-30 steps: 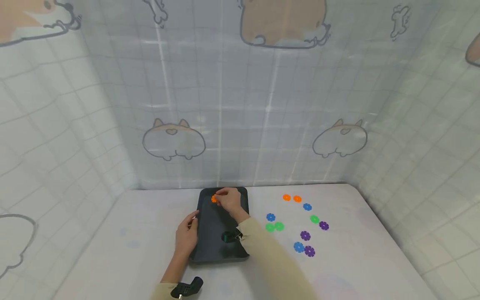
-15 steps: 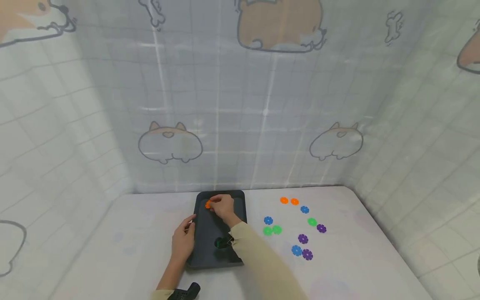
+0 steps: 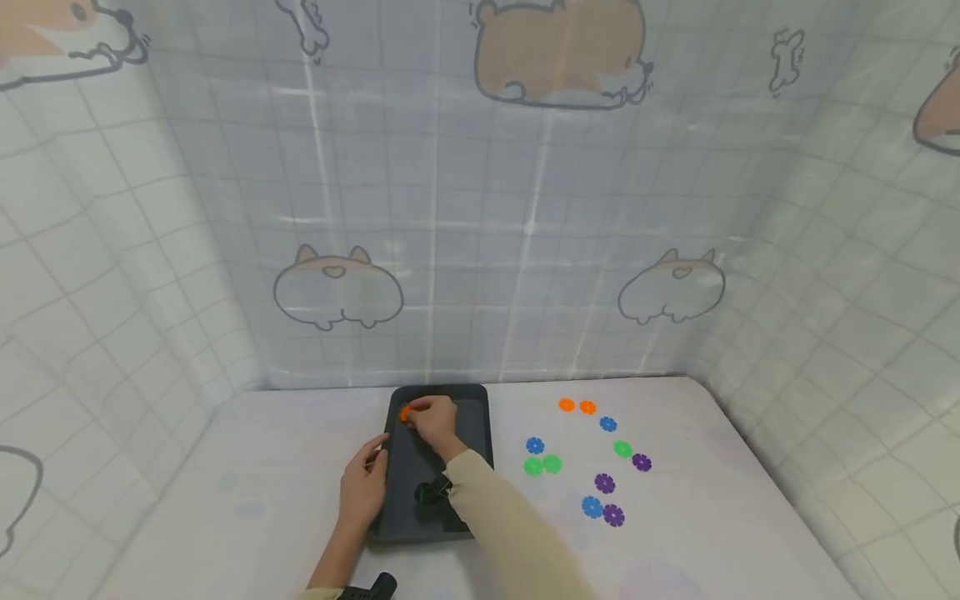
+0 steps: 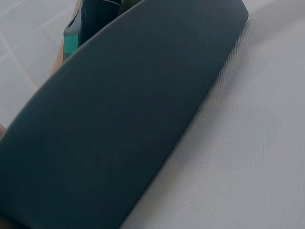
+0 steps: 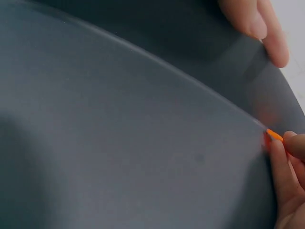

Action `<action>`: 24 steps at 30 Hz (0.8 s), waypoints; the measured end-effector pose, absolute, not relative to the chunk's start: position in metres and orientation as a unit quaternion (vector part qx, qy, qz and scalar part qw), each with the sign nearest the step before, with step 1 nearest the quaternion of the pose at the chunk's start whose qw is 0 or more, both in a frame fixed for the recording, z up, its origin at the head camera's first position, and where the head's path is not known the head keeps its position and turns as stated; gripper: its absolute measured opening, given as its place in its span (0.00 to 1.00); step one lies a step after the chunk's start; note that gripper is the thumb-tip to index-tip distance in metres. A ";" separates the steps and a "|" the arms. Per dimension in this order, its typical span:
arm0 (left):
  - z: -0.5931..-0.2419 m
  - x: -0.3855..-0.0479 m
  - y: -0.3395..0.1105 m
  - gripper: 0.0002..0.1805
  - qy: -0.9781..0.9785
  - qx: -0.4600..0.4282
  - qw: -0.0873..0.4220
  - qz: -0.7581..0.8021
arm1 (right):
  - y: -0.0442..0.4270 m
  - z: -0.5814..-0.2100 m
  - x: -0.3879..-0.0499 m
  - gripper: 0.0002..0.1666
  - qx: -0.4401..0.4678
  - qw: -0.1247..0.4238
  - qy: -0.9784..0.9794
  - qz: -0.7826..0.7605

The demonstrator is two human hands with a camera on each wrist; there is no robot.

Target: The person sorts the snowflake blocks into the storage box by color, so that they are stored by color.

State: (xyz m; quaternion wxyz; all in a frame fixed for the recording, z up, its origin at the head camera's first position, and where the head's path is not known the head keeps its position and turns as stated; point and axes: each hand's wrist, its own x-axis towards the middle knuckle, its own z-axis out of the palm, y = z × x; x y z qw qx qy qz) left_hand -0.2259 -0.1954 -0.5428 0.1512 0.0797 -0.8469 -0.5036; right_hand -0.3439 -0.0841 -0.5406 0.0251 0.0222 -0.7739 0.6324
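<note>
At the left rim of a dark grey tray, my left hand grips the edge with thumb and fingers; part of this hold is hidden. Over the tray's far left corner, my right hand pinches an orange notched plastic disc between thumb and finger. The right wrist view shows the same orange disc edge-on, close to the tray's inner wall; whether it touches is unclear. The left fingertips hang over the rim there. In the left wrist view, the tray's outer wall fills most of the picture.
Loose discs lie on the white table right of the tray: orange ones at the back, green ones, blue ones and purple ones. A patterned curtain closes off the back and sides.
My right hand has moved left with the orange disc, from the far middle of the tray to its left wall. The left hand stays at the rim. The head view has shifted slightly.
</note>
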 end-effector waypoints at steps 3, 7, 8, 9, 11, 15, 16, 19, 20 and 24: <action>-0.545 -0.226 -0.197 0.19 -0.848 0.077 0.140 -0.506 | -0.086 -0.543 -0.342 0.05 0.024 0.031 -0.776 0.629; -0.546 -0.228 -0.196 0.19 -0.846 0.077 0.128 -0.511 | -0.086 -0.543 -0.344 0.05 0.036 0.038 -0.794 0.606; -0.546 -0.230 -0.196 0.20 -0.847 0.077 0.126 -0.511 | -0.085 -0.542 -0.345 0.05 0.043 0.042 -0.800 0.598; -0.545 -0.230 -0.195 0.20 -0.847 0.077 0.125 -0.510 | -0.084 -0.541 -0.346 0.05 0.048 0.045 -0.805 0.590; -0.544 -0.230 -0.196 0.20 -0.849 0.076 0.121 -0.508 | -0.084 -0.541 -0.345 0.06 0.054 0.047 -0.814 0.577; -0.543 -0.228 -0.196 0.21 -0.856 0.075 0.114 -0.499 | -0.084 -0.542 -0.345 0.08 0.061 0.044 -0.827 0.557; -0.543 -0.228 -0.197 0.22 -0.858 0.075 0.111 -0.496 | -0.084 -0.542 -0.345 0.08 0.064 0.044 -0.830 0.553; -0.542 -0.228 -0.197 0.22 -0.863 0.076 0.100 -0.489 | -0.084 -0.543 -0.347 0.09 0.072 0.048 -0.835 0.544; -0.542 -0.228 -0.197 0.22 -0.865 0.074 0.098 -0.486 | -0.084 -0.542 -0.347 0.10 0.074 0.050 -0.836 0.542; -0.542 -0.229 -0.197 0.23 -0.868 0.072 0.097 -0.482 | -0.084 -0.542 -0.348 0.11 0.077 0.054 -0.840 0.534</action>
